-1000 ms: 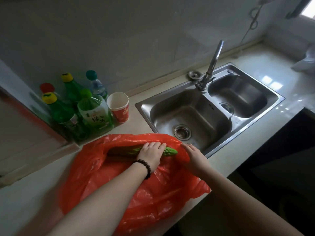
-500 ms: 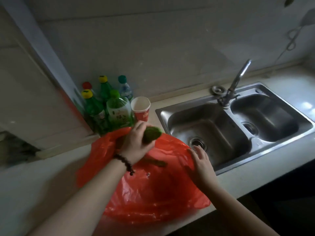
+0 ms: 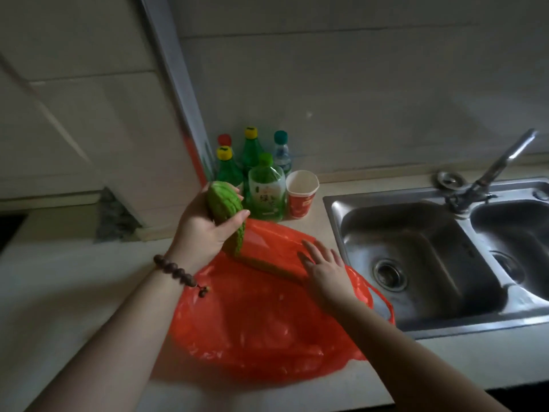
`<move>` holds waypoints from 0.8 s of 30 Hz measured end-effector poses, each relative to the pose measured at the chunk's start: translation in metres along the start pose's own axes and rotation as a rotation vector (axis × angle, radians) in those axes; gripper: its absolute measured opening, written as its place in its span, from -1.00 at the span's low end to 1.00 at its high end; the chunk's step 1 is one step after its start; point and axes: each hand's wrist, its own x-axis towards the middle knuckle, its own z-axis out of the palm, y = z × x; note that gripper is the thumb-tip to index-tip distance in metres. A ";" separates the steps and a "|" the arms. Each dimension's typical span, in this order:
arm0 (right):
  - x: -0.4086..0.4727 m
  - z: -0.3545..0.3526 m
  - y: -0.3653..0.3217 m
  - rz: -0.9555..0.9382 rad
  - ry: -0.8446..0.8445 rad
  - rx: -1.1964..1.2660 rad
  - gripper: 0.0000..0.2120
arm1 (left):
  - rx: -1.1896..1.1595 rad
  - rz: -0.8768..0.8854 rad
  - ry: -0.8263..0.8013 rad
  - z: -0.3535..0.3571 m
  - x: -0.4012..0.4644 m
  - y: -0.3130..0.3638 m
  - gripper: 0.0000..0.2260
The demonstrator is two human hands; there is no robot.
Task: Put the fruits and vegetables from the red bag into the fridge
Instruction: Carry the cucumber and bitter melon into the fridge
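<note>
A red plastic bag (image 3: 261, 325) lies flattened on the pale counter in front of me. My left hand (image 3: 205, 224), with a bead bracelet on the wrist, grips a bumpy green bitter gourd (image 3: 227, 215) and holds it upright above the bag's far left edge. My right hand (image 3: 325, 269) rests flat with fingers spread on the bag's right side. A long shape shows through the red plastic just left of that hand; what it is cannot be told.
Several green and clear bottles (image 3: 264, 188) and a red-and-white paper cup (image 3: 301, 193) stand against the wall behind the bag. A steel double sink (image 3: 416, 248) with a tap (image 3: 499, 168) lies to the right. A white cabinet side (image 3: 98, 129) rises at the left.
My left hand has lifted the bitter gourd out of the bag and raised it up and to the left. The right hand has stayed pressing on the bag. The view has turned left.
</note>
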 end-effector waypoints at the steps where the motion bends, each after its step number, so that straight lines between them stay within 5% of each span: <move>1: 0.006 -0.001 0.004 0.035 -0.063 0.000 -0.50 | -0.018 -0.004 0.007 -0.006 -0.002 0.000 -0.64; 5: 0.020 -0.009 0.017 0.123 -0.173 0.014 -0.50 | -0.102 -0.081 0.023 -0.020 -0.012 -0.009 -0.63; 10: 0.022 -0.010 -0.005 -0.061 0.232 0.045 -0.73 | -0.155 -0.189 0.091 -0.022 -0.019 -0.022 -0.60; 14: 0.028 0.007 -0.047 -0.261 0.042 0.123 -0.73 | -0.140 -0.217 0.131 -0.027 -0.018 -0.024 -0.63; 24: 0.053 0.034 -0.058 0.037 -0.093 0.083 -0.72 | -0.144 -0.234 0.209 -0.042 -0.040 -0.029 -0.60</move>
